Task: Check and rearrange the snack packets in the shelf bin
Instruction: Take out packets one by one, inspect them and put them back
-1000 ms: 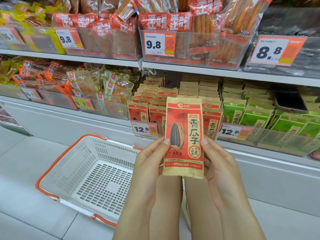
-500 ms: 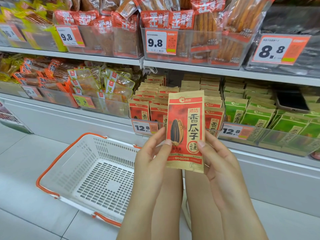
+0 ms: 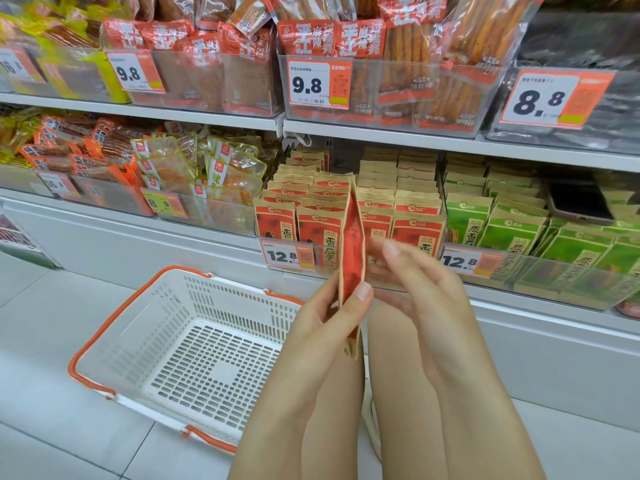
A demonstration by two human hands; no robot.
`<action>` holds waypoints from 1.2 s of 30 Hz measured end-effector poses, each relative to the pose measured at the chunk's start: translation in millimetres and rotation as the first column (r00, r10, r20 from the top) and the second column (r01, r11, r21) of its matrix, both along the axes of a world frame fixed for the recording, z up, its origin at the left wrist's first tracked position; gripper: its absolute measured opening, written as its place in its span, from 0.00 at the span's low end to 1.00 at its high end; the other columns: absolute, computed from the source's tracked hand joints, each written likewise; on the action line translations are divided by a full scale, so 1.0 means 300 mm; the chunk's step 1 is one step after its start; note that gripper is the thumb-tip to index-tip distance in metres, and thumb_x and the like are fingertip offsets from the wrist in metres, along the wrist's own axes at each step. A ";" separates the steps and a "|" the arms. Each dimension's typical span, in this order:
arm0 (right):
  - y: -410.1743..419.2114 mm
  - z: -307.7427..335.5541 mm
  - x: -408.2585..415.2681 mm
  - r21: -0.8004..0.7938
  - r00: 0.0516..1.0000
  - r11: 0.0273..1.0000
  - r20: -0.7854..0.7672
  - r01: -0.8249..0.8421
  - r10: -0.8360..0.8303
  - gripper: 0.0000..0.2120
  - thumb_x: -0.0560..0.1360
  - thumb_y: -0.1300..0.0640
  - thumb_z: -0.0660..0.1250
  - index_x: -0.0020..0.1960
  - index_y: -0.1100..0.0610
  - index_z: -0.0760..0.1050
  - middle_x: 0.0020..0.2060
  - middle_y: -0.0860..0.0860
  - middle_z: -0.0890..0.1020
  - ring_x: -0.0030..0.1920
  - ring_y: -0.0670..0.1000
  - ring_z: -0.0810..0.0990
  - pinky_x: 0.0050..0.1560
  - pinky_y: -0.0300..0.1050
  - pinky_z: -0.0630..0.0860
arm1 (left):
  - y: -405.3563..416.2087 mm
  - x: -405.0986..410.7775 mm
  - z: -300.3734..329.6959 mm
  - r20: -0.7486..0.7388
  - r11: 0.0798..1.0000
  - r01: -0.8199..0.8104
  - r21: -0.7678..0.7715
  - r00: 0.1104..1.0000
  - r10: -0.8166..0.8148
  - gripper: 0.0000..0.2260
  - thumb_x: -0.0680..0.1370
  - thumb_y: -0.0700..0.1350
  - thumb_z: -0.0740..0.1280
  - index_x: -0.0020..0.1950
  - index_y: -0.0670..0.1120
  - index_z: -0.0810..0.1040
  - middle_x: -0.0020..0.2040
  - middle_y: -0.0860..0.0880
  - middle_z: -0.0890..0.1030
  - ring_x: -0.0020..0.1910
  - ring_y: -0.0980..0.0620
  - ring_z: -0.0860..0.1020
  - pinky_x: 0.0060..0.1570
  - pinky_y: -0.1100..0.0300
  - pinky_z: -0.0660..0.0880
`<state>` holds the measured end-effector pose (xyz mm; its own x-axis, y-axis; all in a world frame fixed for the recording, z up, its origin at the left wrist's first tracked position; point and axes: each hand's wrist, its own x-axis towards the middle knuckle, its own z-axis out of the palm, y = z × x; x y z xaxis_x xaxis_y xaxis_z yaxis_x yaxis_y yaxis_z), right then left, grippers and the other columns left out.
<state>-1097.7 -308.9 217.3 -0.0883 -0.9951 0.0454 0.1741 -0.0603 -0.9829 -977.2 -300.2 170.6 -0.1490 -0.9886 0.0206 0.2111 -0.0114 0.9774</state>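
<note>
— Paper-and-foil, that red packet (image 3: pixel 352 261): light, crinkly, soft enough to bend, so I'd pinch it by the flat lower edge, not the bulging middle.

— Which is where the left hand (image 3: pixel 332 317) has it: thumb and fingers pinching the lower part, packet upright and edge-on to the camera, in front of the shelf bin (image 3: pixel 349 216).

— And the right hand (image 3: pixel 415 282)?

— Raised just beside it, fingers loosely extended, holding nothing; whether a fingertip touches the far face I cannot tell.

— Below them?

— White basket (image 3: pixel 166 341) with orange rim on the floor. Behind, the bin's matching red packets stand in rows, green ones (image 3: pixel 512 230) to the right.
</note>
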 end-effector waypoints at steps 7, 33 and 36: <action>-0.113 0.076 0.014 -0.144 0.948 0.980 -0.269 0.136 -0.171 0.09 0.74 0.47 0.70 0.41 0.51 0.81 0.36 0.46 0.84 0.36 0.41 0.80 0.32 0.30 0.72 | -0.001 0.001 -0.001 -0.030 1.000 0.021 -0.012 0.999 -0.022 0.25 0.71 0.53 0.68 0.65 0.42 0.77 0.38 0.63 0.79 0.39 0.65 0.76 0.44 0.74 0.70; 0.001 -0.023 0.020 -0.061 0.991 0.998 -0.134 -0.027 0.019 0.09 0.72 0.52 0.69 0.43 0.58 0.81 0.40 0.53 0.84 0.42 0.42 0.81 0.44 0.29 0.73 | -0.028 -0.002 0.029 -0.305 0.975 -0.168 0.143 0.930 0.205 0.15 0.71 0.51 0.69 0.54 0.47 0.79 0.42 0.53 0.81 0.42 0.57 0.81 0.41 0.60 0.78; 0.043 -0.079 0.003 0.016 0.970 0.996 -0.225 -0.091 0.092 0.16 0.67 0.40 0.72 0.42 0.53 0.81 0.39 0.49 0.84 0.45 0.44 0.82 0.53 0.42 0.75 | -0.033 0.004 0.018 -0.312 0.953 -0.264 0.147 0.902 0.298 0.15 0.70 0.51 0.70 0.54 0.48 0.78 0.43 0.51 0.79 0.43 0.56 0.79 0.40 0.62 0.78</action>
<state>-1096.8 -296.2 193.5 0.0150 -0.9987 0.0482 -0.0477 -0.0489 -0.9977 -976.0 -310.2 175.9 0.1337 -0.9878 -0.0796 0.5265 0.0028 0.8501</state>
